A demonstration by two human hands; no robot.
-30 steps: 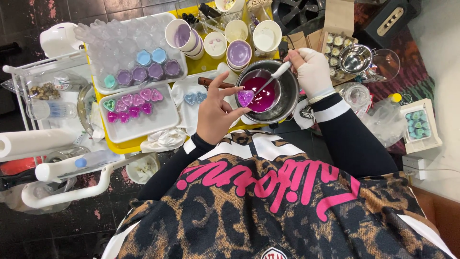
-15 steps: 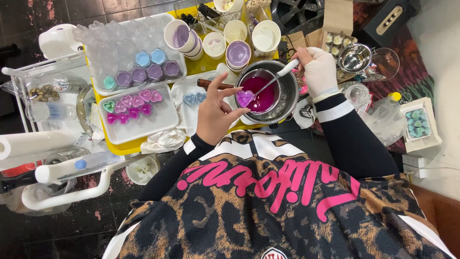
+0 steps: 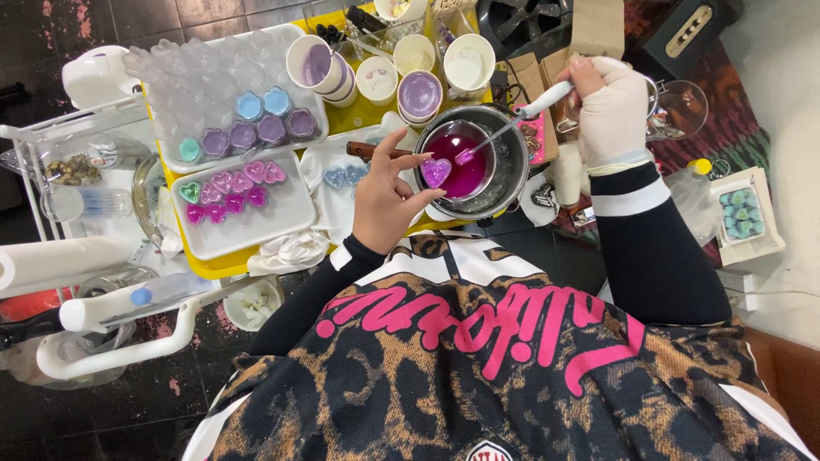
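My left hand (image 3: 386, 203) pinches a small clear heart-shaped mould (image 3: 436, 172) filled with pink-purple liquid, right at the rim of a steel pot (image 3: 509, 175). The pot holds a bowl of magenta liquid (image 3: 465, 162). My right hand (image 3: 609, 109), in a white glove, grips the white handle of a spoon (image 3: 502, 130) whose bowl hangs over the magenta liquid, just right of the heart mould.
A white tray (image 3: 295, 213) of pink heart moulds and a clear tray (image 3: 184, 85) of purple and blue flower moulds lie to the left on a yellow tray (image 3: 218, 266). Several cups (image 3: 418, 92) stand behind the pot. White rails (image 3: 111, 350) sit at lower left, a box of teal pieces (image 3: 741, 213) at right.
The right hand has lifted the spoon handle slightly and the spoon's bowl has shifted over the liquid. The left hand keeps the heart mould at the pot's rim.
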